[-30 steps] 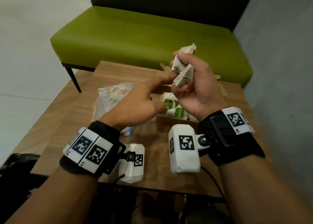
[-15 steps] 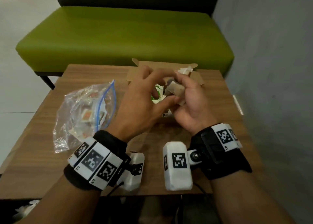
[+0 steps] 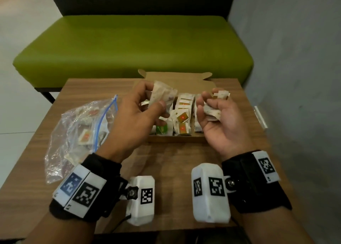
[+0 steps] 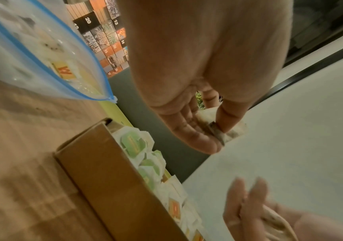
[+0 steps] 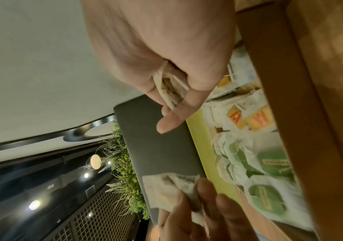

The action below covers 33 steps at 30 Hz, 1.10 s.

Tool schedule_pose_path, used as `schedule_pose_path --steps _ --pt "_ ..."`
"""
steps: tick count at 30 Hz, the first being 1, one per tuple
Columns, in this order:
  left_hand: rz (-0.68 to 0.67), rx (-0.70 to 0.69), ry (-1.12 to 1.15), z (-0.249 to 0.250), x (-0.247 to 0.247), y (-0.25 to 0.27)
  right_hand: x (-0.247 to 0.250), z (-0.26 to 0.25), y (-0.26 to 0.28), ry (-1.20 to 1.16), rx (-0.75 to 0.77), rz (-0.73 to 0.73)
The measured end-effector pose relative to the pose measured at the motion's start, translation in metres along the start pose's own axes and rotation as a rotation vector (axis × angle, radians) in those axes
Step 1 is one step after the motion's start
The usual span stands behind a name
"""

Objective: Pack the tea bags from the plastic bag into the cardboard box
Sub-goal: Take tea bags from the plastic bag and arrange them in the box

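head view is showing a person sitting at a small wooden table (image 3: 184, 160), both hands raised just above an open cardboard box (image 3: 177, 138). the left hand (image 3: 132, 121) is pinching a pale tea bag (image 3: 162, 94) between thumb and fingertips; the right hand (image 3: 219, 121), palm up with fingers curling, is cradling a small bunch of tea bags (image 3: 214, 110). the box is holding rows of packed bags with green and orange labels, and looks fairly full. the clear plastic bag (image 3: 81, 125), its blue zip edge gaping, is lying just left of the box with more tea bags inside. likely risks: a loose bag is slipping from the right palm and falling outside the box, or a bag pushed into a tight row is crumpling or lifting its neighbours. open room is lying on the bare wood in front of the box; the table's right edge is sitting near a grey wall, and a green bench (image 3: 129, 46) is standing just behind the upright box flap.
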State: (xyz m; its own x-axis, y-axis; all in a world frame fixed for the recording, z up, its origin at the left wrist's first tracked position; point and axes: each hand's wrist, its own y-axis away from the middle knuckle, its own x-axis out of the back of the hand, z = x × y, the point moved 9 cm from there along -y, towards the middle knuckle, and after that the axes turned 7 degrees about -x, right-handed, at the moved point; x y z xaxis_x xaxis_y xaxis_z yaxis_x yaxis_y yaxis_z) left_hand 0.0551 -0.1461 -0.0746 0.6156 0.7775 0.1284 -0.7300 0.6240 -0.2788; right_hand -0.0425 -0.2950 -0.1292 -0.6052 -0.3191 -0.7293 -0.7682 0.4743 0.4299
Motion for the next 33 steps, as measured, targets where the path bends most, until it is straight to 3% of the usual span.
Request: schedule_pose_path --steps 4,7,10,15,19,22,27,30,33 --pt "0.02 0.053 -0.002 -0.003 -0.001 0.002 -0.005 -0.003 0.007 0.174 0.066 -0.034" --pt "0.023 0.01 -0.066 -0.001 -0.002 0.001 -0.018 0.005 0.011 0.258 0.052 -0.089" --pt "0.037 -0.005 -0.099 0.001 0.002 -0.002 -0.019 0.012 0.008 0.356 0.052 -0.04" --pt "0.092 0.088 0.133 -0.002 0.008 -0.001 -0.02 0.018 0.002 0.45 0.063 -0.064" --pt "0.097 0.101 0.172 -0.007 0.009 -0.002 -0.034 0.02 0.01 0.596 0.152 -0.2" --pt "0.125 0.082 0.169 -0.006 0.009 -0.003 -0.047 0.022 0.017 0.78 0.277 -0.255" --pt "0.263 0.014 -0.045 -0.003 0.021 0.0 -0.042 0.005 0.019 0.936 0.57 -0.067" --pt "0.215 0.023 -0.03 0.003 0.01 0.0 -0.039 -0.005 0.023 1.021 0.702 -0.018" --pt "0.153 0.112 0.06 -0.003 -0.004 -0.002 -0.047 -0.001 0.03 1.081 0.759 -0.093"
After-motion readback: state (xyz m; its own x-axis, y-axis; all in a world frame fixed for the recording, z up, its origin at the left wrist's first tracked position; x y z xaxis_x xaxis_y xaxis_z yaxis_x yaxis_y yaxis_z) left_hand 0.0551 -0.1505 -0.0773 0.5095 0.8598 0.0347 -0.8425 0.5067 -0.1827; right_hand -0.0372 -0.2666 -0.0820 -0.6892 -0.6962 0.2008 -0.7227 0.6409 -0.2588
